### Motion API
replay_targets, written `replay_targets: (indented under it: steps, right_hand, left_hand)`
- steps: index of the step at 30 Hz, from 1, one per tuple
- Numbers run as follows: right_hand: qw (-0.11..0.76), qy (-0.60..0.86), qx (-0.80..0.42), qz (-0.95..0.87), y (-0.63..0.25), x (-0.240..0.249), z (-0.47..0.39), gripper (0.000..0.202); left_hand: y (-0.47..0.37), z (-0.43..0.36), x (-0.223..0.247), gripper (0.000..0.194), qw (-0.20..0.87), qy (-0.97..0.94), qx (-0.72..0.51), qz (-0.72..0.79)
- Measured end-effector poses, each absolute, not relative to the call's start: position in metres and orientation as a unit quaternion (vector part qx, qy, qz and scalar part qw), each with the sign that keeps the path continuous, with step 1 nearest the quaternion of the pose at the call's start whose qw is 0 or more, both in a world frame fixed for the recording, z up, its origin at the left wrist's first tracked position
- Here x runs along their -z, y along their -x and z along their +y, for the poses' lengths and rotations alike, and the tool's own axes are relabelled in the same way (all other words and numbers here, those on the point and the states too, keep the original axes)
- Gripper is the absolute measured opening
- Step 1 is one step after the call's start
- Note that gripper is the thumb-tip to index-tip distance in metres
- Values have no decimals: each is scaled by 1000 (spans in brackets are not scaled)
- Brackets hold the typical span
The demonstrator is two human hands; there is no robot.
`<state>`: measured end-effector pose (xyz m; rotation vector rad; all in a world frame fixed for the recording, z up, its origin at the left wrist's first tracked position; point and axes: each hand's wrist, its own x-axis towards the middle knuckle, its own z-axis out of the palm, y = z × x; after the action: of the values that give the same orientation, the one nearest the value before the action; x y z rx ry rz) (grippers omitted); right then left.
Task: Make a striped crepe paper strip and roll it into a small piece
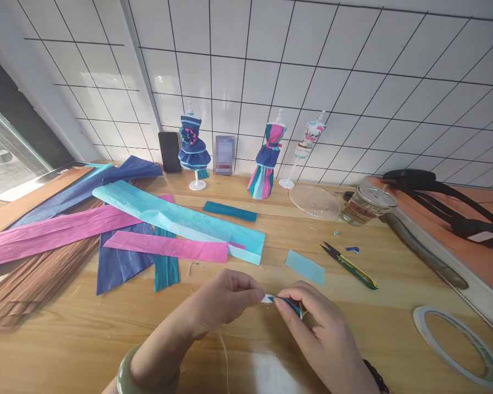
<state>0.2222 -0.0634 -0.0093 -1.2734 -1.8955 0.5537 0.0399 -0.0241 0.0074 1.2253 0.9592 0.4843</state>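
Observation:
Low over the wooden table (pixel 107 339), my left hand (pixel 219 301) and my right hand (pixel 318 328) meet at their fingertips. Both pinch a small folded piece of crepe paper (pixel 287 302), blue and teal with a white end. The left thumb and forefinger grip the white tip; the right fingers wrap the coloured part, hiding most of it. A small light-blue paper rectangle (pixel 305 267) lies just beyond my right hand. Green-handled snips (pixel 349 265) lie to its right.
Long crepe strips in pink (pixel 45 232), light blue (pixel 181 219), dark blue and brown spread across the left. Three small mannequins in paper dresses (pixel 194 146) stand at the tiled wall beside a phone (pixel 170 151). A clear lid, glass jar (pixel 365 203) and tape ring (pixel 456 339) sit right.

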Motion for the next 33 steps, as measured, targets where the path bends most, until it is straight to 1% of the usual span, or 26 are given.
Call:
replay_targets:
  steps: [16, 23, 28, 33]
  right_hand:
    - [364, 559, -284, -689, -226, 8, -64, 16]
    - [396, 501, -260, -724, -223, 8, -64, 6]
    - [416, 518, -269, -697, -224, 9, -64, 11]
    - [411, 558, -294, -658, -225, 2, -63, 16]
  left_hand:
    - [-40, -25, -3, 26, 705, -525, -221, 423]
    - [-43, -25, -3, 25, 731, -501, -215, 409]
    - [-42, -25, -4, 25, 717, -534, -191, 406]
    - [-40, -25, -2, 25, 722, -542, -168, 396]
